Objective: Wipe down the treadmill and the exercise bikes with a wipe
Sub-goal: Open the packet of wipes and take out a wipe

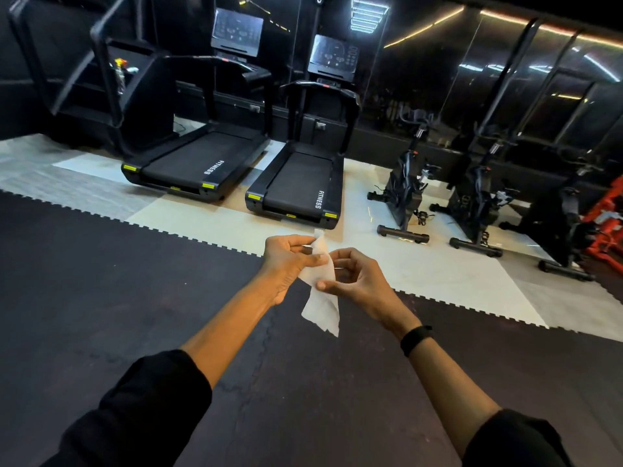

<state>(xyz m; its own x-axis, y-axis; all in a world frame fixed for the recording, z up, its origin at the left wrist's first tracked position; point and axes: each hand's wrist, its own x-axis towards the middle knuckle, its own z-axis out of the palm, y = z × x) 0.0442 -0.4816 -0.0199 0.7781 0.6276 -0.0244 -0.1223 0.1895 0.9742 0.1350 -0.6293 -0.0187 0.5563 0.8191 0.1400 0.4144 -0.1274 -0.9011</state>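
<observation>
A white wipe (322, 305) hangs partly folded between both hands, held out in front of me over the dark floor. My left hand (288, 261) pinches its upper part. My right hand (357, 279) pinches its right edge with thumb and fingers. Two black treadmills stand ahead on the pale floor, one at the left (199, 163) and one nearer the middle (300, 187), both well beyond my hands. To the right stand three black exercise bikes: the first (404, 197), the second (475, 203) and the third (566, 227).
A black stair-climber machine (101, 82) stands at the far left with a small bottle on it. Red equipment (606, 224) sits at the right edge. Dark rubber matting (135, 281) lies under me and meets pale tiles at a jigsaw edge. Mirrored walls line the back.
</observation>
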